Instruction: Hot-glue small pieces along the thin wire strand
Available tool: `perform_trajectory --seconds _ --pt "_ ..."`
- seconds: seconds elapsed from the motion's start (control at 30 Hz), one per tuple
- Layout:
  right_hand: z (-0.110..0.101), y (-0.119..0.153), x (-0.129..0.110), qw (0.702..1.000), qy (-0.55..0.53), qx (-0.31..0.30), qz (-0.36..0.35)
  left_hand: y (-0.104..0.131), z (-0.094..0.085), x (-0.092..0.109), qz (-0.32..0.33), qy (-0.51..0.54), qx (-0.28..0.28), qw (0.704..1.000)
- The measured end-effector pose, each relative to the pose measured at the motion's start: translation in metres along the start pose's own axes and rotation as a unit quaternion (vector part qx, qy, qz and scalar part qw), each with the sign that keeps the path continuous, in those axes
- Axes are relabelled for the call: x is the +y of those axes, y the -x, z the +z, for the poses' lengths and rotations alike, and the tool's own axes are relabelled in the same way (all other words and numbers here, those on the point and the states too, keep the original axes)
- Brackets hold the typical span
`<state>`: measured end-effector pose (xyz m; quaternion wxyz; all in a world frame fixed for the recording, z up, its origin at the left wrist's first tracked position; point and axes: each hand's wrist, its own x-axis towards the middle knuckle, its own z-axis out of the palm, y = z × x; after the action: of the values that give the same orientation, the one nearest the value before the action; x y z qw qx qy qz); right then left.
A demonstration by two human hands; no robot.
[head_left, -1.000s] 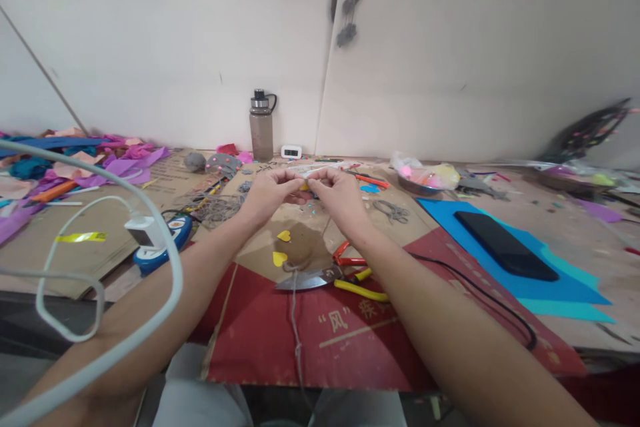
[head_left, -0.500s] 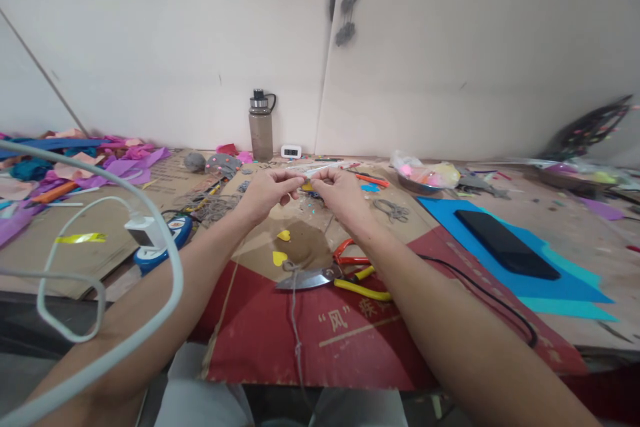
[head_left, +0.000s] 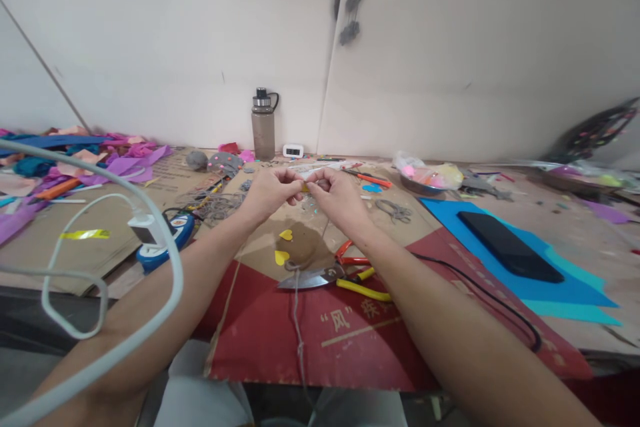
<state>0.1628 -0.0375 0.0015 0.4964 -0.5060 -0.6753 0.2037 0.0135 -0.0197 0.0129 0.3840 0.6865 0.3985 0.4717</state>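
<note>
My left hand (head_left: 274, 193) and my right hand (head_left: 337, 195) meet fingertip to fingertip above the cardboard, both pinched closed. Between or just under the fingertips a bit of yellow shows, too small to make out. Below them on the cardboard (head_left: 270, 340) lie two yellow hearts (head_left: 285, 235), scissors with yellow handles (head_left: 363, 289), red-handled pliers (head_left: 350, 255) partly behind my right forearm, and a grey string (head_left: 297, 313) that hangs over the front edge.
A bottle (head_left: 263, 127) and small white clock (head_left: 293, 151) stand by the wall. To the right are a phone (head_left: 510, 245) on blue sheets and a bowl of bagged bits (head_left: 425, 185). A white cable (head_left: 175, 267) loops across the left foreground.
The whole view has shifted slightly. My fingertips have moved a little closer together, and less of the yellow bit shows between them.
</note>
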Motion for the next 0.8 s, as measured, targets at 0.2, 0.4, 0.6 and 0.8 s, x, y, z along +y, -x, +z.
perform_trajectory --seconds 0.2,0.4,0.6,0.8 --pt "0.0006 -0.0024 0.0064 0.999 -0.038 -0.001 -0.024 -0.0031 -0.0002 -0.0046 -0.035 0.076 0.037 0.996" --pt "0.0015 0.0007 0.0015 0.999 -0.040 0.023 -0.026 -0.0012 0.0029 -0.0028 -0.037 0.101 0.048 0.993" --pt "0.0037 0.0003 0.0040 0.998 -0.049 0.037 -0.027 0.0020 0.0057 0.0003 -0.036 0.109 0.052 0.992" --pt "0.0010 0.0002 0.0019 0.999 -0.033 0.038 -0.010 0.0022 0.0043 -0.0020 -0.030 0.101 0.023 0.994"
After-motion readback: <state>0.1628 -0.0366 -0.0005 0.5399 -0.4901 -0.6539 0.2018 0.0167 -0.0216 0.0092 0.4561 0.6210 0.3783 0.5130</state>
